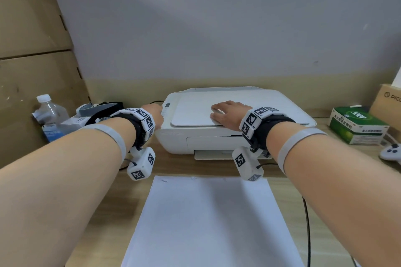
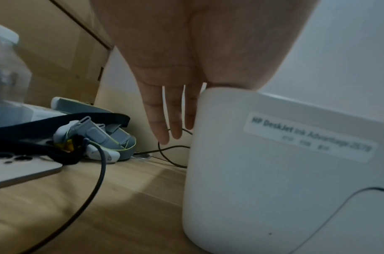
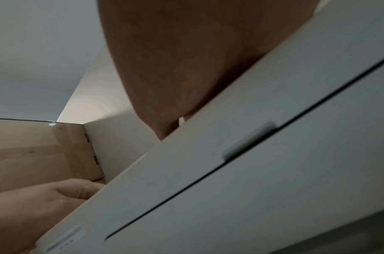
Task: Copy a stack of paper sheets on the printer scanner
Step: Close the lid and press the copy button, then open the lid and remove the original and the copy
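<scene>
A white printer point(image 1: 280, 102) stands on the wooden desk with its scanner lid point(image 1: 191, 112) down. My right hand point(image 1: 227, 111) lies flat on the lid's front right part, fingers straight. My left hand point(image 1: 155, 112) is at the printer's left top corner, beside the small control panel point(image 1: 167, 105). In the left wrist view that hand point(image 2: 171, 110) hangs with straight fingers along the printer's left side point(image 2: 273, 171), its thumb side resting on the top edge. A stack of white paper sheets point(image 1: 208, 223) lies on the desk in front of the printer, below both wrists.
Left of the printer sit a water bottle point(image 1: 51, 112), a phone point(image 2: 19, 170), a headset with straps point(image 2: 93, 135) and cables point(image 2: 95, 185). To the right are a green box point(image 1: 358, 125), a cardboard box point(image 1: 388, 99) and a white controller point(image 1: 390, 151). Cartons point(image 1: 32, 50) stand at left.
</scene>
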Tool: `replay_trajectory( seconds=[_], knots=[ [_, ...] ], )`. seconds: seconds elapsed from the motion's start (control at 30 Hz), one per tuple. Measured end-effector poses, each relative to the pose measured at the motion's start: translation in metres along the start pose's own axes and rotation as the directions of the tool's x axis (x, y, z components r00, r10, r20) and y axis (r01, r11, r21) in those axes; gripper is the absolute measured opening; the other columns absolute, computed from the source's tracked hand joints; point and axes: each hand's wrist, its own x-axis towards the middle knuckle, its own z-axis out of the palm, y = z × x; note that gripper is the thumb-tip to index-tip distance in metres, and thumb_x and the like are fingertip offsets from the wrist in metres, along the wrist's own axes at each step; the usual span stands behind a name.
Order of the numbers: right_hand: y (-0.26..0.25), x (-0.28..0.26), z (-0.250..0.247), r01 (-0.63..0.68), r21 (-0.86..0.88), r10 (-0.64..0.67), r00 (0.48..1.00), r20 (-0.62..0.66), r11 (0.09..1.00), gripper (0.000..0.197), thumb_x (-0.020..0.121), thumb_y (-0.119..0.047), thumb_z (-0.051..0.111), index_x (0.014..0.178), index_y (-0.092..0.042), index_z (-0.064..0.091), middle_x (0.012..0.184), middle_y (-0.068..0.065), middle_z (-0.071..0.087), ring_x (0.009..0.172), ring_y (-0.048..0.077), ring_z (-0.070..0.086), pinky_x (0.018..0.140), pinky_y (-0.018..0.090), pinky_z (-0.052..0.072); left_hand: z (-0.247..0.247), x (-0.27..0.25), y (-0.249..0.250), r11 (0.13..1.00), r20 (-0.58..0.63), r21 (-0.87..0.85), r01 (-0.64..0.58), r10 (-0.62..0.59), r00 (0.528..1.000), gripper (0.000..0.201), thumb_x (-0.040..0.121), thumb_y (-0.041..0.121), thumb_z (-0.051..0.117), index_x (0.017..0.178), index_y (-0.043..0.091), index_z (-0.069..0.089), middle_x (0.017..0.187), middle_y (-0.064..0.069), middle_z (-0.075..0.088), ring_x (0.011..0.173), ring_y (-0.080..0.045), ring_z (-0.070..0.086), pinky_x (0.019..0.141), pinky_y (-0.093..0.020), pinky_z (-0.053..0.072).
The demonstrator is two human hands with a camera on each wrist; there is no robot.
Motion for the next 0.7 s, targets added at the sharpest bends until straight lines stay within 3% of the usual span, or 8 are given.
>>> replay_trajectory(
  seconds=[0.07,0.17,0.23,0.27,0.37,0.5,0.6,0.7],
  knots=[
    [0.011,-0.001,-0.003,-0.016,-0.009,0.016,1.000,0.015,1.000,0.047,0.101,-0.048,0.034,0.143,-0.030,0.042,0.155,-0.001,0.033,0.138,0.027,0.035,0.107,0.040,0.031,-0.007,-0.002,0.005,0.998,0.006,0.064,0.010,-0.011,1.000,0.019,0.094,0.002,0.042,0.102,0.001,0.059,0.088,-0.007,0.060,0.067,-0.018,0.046,0.058,-0.024,0.039],
    [0.033,-0.004,-0.008,-0.134,-0.001,0.134,0.991,0.010,0.991,0.047,0.098,-0.046,0.040,0.139,-0.023,0.047,0.149,0.007,0.038,0.132,0.031,0.039,0.106,0.040,0.034,-0.012,0.001,0.012,0.997,-0.033,0.064,-0.030,0.033,0.999,0.035,0.098,0.005,0.041,0.126,0.006,0.062,0.129,-0.011,0.062,0.097,-0.026,0.058,0.083,-0.028,0.047],
    [0.051,-0.008,-0.012,-0.245,0.021,0.246,0.969,-0.035,0.969,0.051,0.091,-0.052,0.044,0.133,-0.024,0.049,0.140,0.011,0.043,0.122,0.035,0.046,0.103,0.044,0.040,-0.011,0.002,0.019,0.998,-0.088,-0.030,-0.047,0.044,0.995,0.037,0.100,0.008,0.043,0.134,0.010,0.057,0.138,-0.008,0.056,0.118,-0.028,0.056,0.098,-0.032,0.046],
    [0.061,-0.008,-0.014,-0.301,0.017,0.301,0.952,-0.048,0.954,0.053,0.087,-0.054,0.044,0.129,-0.023,0.050,0.136,0.012,0.044,0.116,0.036,0.049,0.101,0.046,0.042,-0.010,0.003,0.023,0.994,-0.106,-0.093,-0.056,0.046,0.993,0.038,0.100,0.008,0.044,0.136,0.013,0.056,0.140,-0.007,0.055,0.122,-0.028,0.055,0.099,-0.032,0.046],
    [0.085,-0.016,-0.021,-0.435,0.023,0.436,0.898,-0.067,0.900,0.052,0.078,-0.054,0.048,0.114,-0.016,0.049,0.124,0.014,0.048,0.105,0.036,0.054,0.096,0.045,0.045,-0.008,0.003,0.034,0.967,-0.094,-0.234,-0.102,0.082,0.992,0.039,0.096,0.008,0.049,0.132,0.019,0.058,0.135,-0.005,0.059,0.118,-0.026,0.058,0.089,-0.028,0.046],
    [0.100,-0.023,-0.030,-0.489,0.044,0.491,0.869,-0.061,0.871,0.037,0.083,-0.038,0.061,0.103,-0.008,0.056,0.099,0.011,0.062,0.095,0.031,0.061,0.083,0.034,0.047,-0.003,0.004,0.046,0.919,-0.106,-0.375,-0.120,0.086,0.991,0.031,0.094,0.012,0.050,0.119,0.021,0.066,0.120,0.001,0.060,0.111,-0.023,0.057,0.089,-0.026,0.044],
    [0.107,-0.022,-0.034,-0.478,0.124,0.489,0.869,-0.079,0.870,0.042,0.086,-0.037,0.062,0.110,-0.003,0.056,0.106,0.010,0.062,0.103,0.031,0.060,0.090,0.035,0.049,-0.010,0.002,0.055,0.811,-0.106,-0.579,-0.084,0.027,0.994,0.020,0.092,0.010,0.054,0.104,0.013,0.069,0.107,-0.005,0.062,0.098,-0.024,0.057,0.083,-0.028,0.042],
    [0.118,-0.021,-0.038,-0.421,0.409,0.499,0.860,-0.102,0.809,0.056,0.086,-0.041,0.062,0.125,-0.002,0.054,0.116,0.013,0.061,0.102,0.031,0.058,0.083,0.036,0.047,-0.017,0.000,0.058,0.665,-0.076,-0.747,0.001,-0.086,0.993,0.031,0.086,0.024,0.063,0.111,0.005,0.066,0.109,-0.010,0.066,0.092,-0.028,0.061,0.084,-0.034,0.048]
  ],
)
